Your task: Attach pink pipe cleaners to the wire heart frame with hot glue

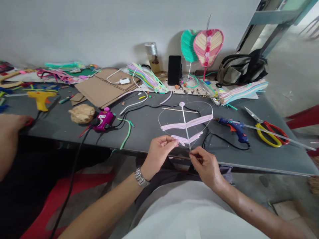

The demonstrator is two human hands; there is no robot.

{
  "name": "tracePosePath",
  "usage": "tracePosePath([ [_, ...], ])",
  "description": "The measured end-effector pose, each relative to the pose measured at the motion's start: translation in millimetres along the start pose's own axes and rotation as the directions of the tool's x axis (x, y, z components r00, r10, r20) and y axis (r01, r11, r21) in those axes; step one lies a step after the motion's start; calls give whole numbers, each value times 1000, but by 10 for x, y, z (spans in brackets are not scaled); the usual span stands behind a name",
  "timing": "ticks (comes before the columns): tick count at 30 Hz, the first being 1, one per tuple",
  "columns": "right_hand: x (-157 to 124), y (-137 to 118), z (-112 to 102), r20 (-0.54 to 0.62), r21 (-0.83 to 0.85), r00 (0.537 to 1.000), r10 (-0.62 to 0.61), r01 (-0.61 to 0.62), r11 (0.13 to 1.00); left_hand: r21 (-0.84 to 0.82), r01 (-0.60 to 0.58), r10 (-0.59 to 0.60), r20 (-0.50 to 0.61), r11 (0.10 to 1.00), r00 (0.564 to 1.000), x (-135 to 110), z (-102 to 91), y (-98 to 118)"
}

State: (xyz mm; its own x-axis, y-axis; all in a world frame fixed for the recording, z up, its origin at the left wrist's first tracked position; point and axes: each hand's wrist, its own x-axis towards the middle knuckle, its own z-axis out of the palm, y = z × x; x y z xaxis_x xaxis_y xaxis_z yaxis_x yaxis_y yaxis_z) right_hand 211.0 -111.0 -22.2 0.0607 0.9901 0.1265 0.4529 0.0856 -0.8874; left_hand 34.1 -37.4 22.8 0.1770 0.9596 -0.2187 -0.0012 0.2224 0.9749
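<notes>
A heart-shaped wire fan frame [184, 114] with a central stem lies at the table's front edge. Two bands of lilac pipe cleaner [199, 121] cross it, and a small lilac tuft [181, 104] sits at its top. My left hand [161, 149] pinches the left end of the lower lilac band at the frame's rim. With thumb and finger, my right hand [204, 162] grips the bottom of the stem. Just right of the frame rests a blue glue gun [231, 127] with a long glue stick in it.
Scissors [267, 132] lie at the right. A purple power socket [104, 120], yellow glue gun [42, 99] and cardboard [99, 88] are at left. Pipe cleaner bundles [147, 78], a phone [174, 70] and finished fans [208, 48] stand behind. A co-worker's arm [11, 136] reaches in at left.
</notes>
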Motion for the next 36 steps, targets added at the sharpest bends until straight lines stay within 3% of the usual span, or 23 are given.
tracePosePath([
  [16,-14,-19,7,-16,-41,999,-38,38,998,-44,-64,63,-27,997,998,-65,32,-7],
  [19,-21,-62,-8,-2,43,1000,-8,8,999,-71,-78,74,-66,994,995,-65,45,-22],
  [22,20,-137,-12,18,251,996,83,-85,964,-129,-73,63,-80,989,995,-61,65,-69],
  [27,170,-237,46,87,635,966,244,-242,733,-135,-44,36,-62,990,997,-66,112,-153],
  [29,204,-243,74,56,661,965,255,-227,715,-136,-41,34,-54,990,998,-65,119,-171],
  [36,182,-181,107,19,598,971,237,-201,776,-128,68,-64,31,989,997,-59,70,-148],
])
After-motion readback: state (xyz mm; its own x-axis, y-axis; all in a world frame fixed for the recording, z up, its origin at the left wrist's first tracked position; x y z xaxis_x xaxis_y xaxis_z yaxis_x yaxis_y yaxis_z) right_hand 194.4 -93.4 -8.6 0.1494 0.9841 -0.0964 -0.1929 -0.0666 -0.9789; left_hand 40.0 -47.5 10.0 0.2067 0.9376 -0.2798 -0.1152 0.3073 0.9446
